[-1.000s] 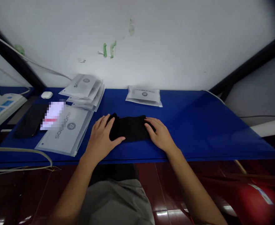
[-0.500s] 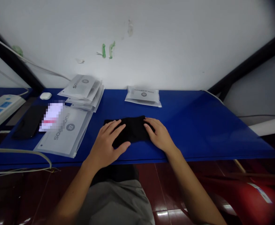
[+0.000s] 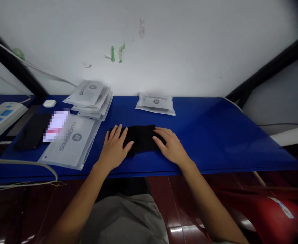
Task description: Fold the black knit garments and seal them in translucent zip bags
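The black folded fabric point(image 3: 142, 139) lies flat on the blue tabletop point(image 3: 215, 142), near its front edge and between the person's hands. The likeliest trouble is a crease or slipped fold: if the left hand point(image 3: 113, 147) pressed unevenly or dragged sideways, the loose layers could shift, and the uneven lower edge suggests they are not fully aligned. A careless leftward sweep might also nudge the printed zip bags point(image 3: 74, 144) beside that forearm.

The left hand is palm down, fingers spread wide and thumb out, over the fabric's left end. The right hand point(image 3: 173, 145) curves around the right end, thumb apart from the forefinger — whether it pinches any cloth cannot be told. Both forearms reach in from the near side.
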Action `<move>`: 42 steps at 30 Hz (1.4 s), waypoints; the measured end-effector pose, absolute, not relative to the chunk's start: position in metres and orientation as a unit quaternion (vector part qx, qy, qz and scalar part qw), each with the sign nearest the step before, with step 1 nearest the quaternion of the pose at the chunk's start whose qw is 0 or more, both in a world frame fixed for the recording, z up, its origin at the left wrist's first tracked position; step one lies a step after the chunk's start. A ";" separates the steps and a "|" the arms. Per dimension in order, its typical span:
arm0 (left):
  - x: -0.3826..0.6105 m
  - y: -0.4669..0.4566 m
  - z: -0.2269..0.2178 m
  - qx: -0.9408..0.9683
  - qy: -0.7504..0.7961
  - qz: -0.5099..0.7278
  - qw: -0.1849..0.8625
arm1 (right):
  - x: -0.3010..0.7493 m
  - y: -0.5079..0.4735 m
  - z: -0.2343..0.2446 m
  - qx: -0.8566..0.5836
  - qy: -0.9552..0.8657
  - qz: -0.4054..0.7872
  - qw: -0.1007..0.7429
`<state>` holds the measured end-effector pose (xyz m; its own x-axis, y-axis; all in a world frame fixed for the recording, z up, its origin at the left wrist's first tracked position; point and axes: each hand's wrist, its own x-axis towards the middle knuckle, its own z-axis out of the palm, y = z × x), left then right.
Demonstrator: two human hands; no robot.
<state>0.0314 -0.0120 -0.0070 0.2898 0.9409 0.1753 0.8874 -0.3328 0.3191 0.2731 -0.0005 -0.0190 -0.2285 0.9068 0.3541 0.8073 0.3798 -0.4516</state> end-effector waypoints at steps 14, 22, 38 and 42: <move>0.022 -0.033 0.004 0.773 0.530 0.343 0.067 | 0.271 0.000 -0.018 -0.542 -0.785 0.095 0.284; 0.032 -0.034 0.011 0.758 0.560 0.334 0.016 | 0.271 -0.001 -0.017 -0.544 -0.783 0.096 0.286; 0.033 -0.033 -0.002 0.753 0.617 0.228 0.025 | 0.272 -0.001 -0.018 -0.544 -0.783 0.101 0.283; 0.015 -0.041 0.005 0.658 0.719 0.223 -0.033 | 0.272 -0.002 -0.017 -0.538 -0.787 0.098 0.287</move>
